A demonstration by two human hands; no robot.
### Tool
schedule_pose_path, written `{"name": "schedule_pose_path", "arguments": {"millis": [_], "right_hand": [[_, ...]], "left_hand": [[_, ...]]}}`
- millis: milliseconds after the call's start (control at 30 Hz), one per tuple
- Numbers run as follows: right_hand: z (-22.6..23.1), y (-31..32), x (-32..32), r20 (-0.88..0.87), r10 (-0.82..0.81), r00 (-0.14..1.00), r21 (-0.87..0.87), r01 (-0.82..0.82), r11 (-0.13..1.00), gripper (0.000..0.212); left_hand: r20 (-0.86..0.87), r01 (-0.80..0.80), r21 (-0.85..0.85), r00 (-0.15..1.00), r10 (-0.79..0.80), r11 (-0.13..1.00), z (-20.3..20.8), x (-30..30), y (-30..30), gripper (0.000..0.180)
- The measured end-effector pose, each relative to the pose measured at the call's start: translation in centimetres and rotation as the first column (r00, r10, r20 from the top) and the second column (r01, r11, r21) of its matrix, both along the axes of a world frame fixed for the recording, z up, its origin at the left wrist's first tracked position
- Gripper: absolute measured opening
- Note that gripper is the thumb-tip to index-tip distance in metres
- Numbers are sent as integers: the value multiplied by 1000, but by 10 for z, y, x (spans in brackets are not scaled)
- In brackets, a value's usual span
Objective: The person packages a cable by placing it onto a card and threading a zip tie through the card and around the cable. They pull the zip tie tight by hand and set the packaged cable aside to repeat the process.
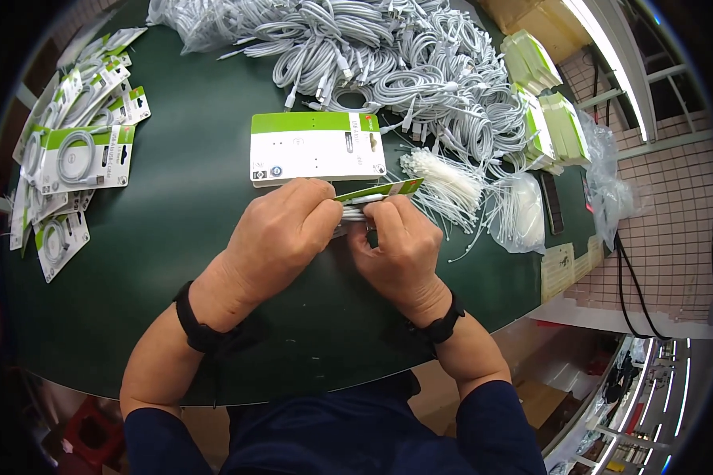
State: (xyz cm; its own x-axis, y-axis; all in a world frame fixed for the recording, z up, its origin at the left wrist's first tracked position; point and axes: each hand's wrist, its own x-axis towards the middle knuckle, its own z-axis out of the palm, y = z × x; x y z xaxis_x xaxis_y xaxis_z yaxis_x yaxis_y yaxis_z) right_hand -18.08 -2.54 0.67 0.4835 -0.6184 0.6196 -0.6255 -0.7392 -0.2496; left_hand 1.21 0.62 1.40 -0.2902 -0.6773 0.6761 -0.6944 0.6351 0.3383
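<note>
Green tabletop (174, 214), clear bag (534, 239) of cable ties (521, 207), left fingers (313, 191) and right fingers (388, 215) tight on card (405, 188) and coiled cable (352, 214).

– Where can the left hand (281, 226) pass?
– To its left, the bench (190, 119) is free until the packs (79, 162).
– And forward?
– The cards (317, 154) lie just ahead, then the heaped cables (436, 71).
– And the right hand (400, 237)?
– Ties (444, 178) and a bag (524, 210) obstruct its front right; nearer the body there is room.

A dark phone (552, 203) lies on the green table (166, 214), far right (a lit tube (616, 71) slants beyond).
</note>
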Motion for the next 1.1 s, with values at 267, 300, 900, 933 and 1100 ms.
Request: {"name": "schedule_pose_path", "arguments": {"millis": [267, 300, 900, 933, 1100], "right_hand": [[4, -2, -9, 67, -26, 997, 68, 22, 997, 22], [5, -3, -11, 61, -16, 998, 68, 12, 998, 21], [25, -54, -82, 169, -197, 966, 422, 109, 900, 17], [22, -57, -87, 161, -203, 966, 419, 119, 900, 17], [12, -61, -97, -119, -102, 988, 516, 149, 843, 18]], "left_hand": [[9, -1, -4, 1000, 1, 1000, 1, -7, -6, 21], [2, -6, -3, 1000, 6, 1000, 1, -8, -7, 20], [4, 22, -17, 1000, -22, 1000, 10, -6, -7, 23], [4, 18, -23, 1000, -18, 1000, 11, -5, -7, 23], [4, 44, -38, 999, -44, 998, 8, -7, -6, 22]]}}
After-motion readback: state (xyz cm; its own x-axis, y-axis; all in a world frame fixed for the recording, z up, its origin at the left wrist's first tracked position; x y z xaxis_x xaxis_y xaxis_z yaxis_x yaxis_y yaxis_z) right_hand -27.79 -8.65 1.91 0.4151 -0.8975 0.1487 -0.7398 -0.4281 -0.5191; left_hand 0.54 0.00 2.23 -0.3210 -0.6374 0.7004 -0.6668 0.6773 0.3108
